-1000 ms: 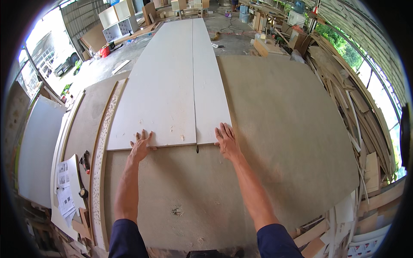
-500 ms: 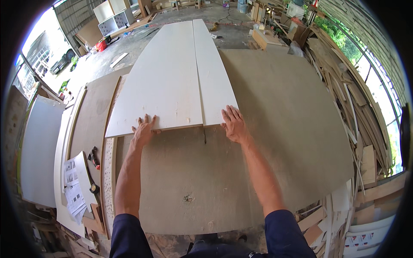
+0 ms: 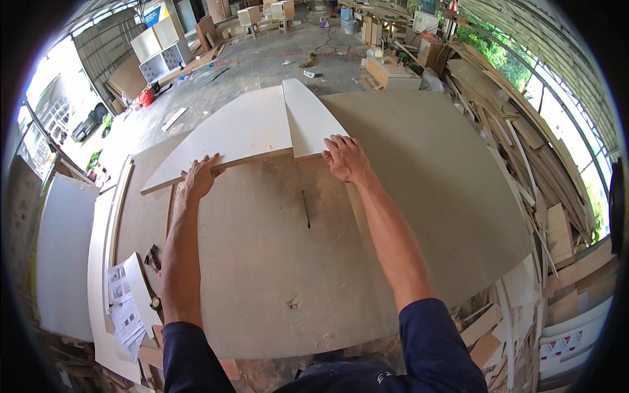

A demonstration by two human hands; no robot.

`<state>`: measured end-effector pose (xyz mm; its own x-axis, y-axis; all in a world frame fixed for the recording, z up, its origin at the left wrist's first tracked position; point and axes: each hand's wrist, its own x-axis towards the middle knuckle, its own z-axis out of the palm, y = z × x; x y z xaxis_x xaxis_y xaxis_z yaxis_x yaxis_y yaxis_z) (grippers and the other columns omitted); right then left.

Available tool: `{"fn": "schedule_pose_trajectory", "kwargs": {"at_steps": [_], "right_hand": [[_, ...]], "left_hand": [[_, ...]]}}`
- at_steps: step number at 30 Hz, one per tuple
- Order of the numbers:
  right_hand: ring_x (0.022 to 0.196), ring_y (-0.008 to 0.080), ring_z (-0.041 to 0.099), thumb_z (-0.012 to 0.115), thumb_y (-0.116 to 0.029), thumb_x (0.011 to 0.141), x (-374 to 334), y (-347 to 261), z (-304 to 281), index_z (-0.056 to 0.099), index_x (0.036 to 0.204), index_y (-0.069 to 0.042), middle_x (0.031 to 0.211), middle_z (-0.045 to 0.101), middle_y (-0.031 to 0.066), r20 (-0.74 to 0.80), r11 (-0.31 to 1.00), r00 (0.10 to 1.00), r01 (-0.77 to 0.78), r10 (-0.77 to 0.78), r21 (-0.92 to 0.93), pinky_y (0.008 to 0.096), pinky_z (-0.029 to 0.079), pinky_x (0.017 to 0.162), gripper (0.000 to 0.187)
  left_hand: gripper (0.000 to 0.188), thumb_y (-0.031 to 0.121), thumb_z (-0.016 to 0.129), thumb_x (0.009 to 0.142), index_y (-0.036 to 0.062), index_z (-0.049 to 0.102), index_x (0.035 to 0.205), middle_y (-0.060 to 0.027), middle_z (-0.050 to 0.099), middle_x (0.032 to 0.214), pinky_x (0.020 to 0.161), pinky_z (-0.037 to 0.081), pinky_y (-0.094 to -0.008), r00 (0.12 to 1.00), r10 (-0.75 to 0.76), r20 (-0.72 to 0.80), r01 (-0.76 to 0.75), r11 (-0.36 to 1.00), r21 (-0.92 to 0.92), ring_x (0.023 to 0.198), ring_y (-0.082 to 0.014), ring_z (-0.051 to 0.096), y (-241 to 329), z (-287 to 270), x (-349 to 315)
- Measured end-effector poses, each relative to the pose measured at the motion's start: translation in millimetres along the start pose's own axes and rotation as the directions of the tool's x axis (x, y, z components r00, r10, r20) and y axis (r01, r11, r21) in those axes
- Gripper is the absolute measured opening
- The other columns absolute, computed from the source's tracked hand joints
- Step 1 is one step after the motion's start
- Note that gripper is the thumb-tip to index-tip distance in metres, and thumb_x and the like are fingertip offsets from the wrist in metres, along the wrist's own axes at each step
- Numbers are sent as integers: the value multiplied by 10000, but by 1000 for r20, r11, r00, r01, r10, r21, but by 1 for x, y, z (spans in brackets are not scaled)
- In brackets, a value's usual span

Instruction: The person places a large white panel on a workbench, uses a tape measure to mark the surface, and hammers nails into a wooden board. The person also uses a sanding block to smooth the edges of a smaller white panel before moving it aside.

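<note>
Two white boards lie side by side ahead of me, a wide white board [image 3: 242, 128] at left and a narrow white board [image 3: 313, 121] at right. Their near edges look raised off the brown work panel [image 3: 262, 275], and their far ends slope down. My left hand [image 3: 200, 178] grips the wide board's near edge, fingers over its top. Closed round the narrow board's near right corner is my right hand [image 3: 345, 159]. The undersides, and the fingertips beneath them, are hidden. A thin dark rod [image 3: 306, 211] lies on the panel between my arms.
At left lie printed sheets [image 3: 126, 314], a tape measure [image 3: 156, 303] and a dark-handled tool [image 3: 152, 257]. A white panel [image 3: 64, 255] stands at far left. Stacked wood offcuts [image 3: 517, 131] line the right side. Beyond the panel is a concrete floor [image 3: 262, 56] with cabinets.
Both hands have moved forward with the boards. The boards now look shorter, their far ends lower and near edges lifted. More of the brown panel and the thin rod shows.
</note>
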<state>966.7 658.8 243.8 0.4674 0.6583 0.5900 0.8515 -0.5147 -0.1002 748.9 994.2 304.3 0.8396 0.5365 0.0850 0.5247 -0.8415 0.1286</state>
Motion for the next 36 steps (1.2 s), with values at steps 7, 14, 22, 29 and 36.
{"fn": "schedule_pose_trajectory", "kwargs": {"at_steps": [7, 14, 22, 29, 36], "right_hand": [[1116, 292, 569, 534, -327, 942, 36, -7, -22, 611, 1066, -49, 1112, 633, 131, -76, 999, 997, -18, 14, -47, 437, 405, 966, 314], [1294, 301, 461, 606, -271, 919, 29, 17, -58, 554, 1268, -52, 1362, 525, 125, -33, 987, 999, -7, 12, 160, 436, 326, 1107, 416], [1398, 308, 352, 549, -207, 991, -175, 91, -74, 489, 1391, -56, 1495, 416, 108, 245, 724, 752, -657, 612, 208, 443, 313, 1145, 433], [1353, 321, 405, 540, -132, 960, -468, 262, -144, 455, 1414, -47, 1427, 477, 154, -274, 319, 389, -910, 880, -266, 480, 332, 1116, 470], [1359, 338, 384, 617, -406, 906, -584, 335, -203, 407, 1417, 29, 1458, 420, 173, -444, -244, -142, -953, 885, -181, 482, 336, 1111, 703]], "left_hand": [[500, 473, 513, 972, 287, 475, 1435, -99, 438, 1502, 1104, 147, -715, 1000, -1, -3, 0, 1000, -15, 1429, -391, 301, -4, -25, 19], [565, 457, 502, 984, 273, 368, 1501, -161, 347, 1546, 1103, 118, -729, 995, -59, -80, 65, 996, 62, 1472, -413, 176, 1, -14, 21], [382, 326, 626, 931, -29, 678, 1065, -236, 672, 1085, 937, 448, -457, 649, -195, -735, -85, 942, -326, 1020, -362, 637, 113, 33, -32], [742, 523, 694, 841, -110, 499, 1175, -258, 635, 1018, 757, 562, -381, 878, -262, 402, 262, -440, -859, 909, -351, 663, 281, 30, 1], [512, 210, 662, 876, -132, 436, 1183, -301, 569, 1070, 856, 575, -550, 870, -369, 329, 26, -631, -775, 996, -448, 621, 259, 63, 88]]}}
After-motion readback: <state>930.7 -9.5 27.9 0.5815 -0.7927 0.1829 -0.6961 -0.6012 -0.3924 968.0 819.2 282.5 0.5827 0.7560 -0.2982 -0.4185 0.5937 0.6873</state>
